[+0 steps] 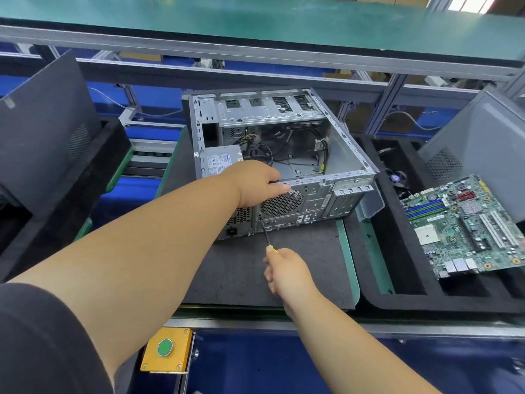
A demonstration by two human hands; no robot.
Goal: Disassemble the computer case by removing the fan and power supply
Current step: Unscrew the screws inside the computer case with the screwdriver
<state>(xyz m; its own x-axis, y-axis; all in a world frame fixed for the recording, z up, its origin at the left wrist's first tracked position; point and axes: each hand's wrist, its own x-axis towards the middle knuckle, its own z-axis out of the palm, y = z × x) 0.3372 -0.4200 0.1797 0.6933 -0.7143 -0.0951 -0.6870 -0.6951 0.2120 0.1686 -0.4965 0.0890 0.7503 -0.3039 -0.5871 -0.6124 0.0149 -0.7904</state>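
Left hand: grips near rim of open grey metal computer case, bracing it.
Right hand: holds yellow-handled screwdriver, tip at rear fan-grille screw.

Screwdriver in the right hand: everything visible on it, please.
The thin black-shafted screwdriver with a yellow handle is gripped by the right hand, which hides all of the handle but a yellow sliver. The shaft slants up and left, its tip at the rear panel of the open grey metal computer case, just below the round fan grille. Tip type unreadable.
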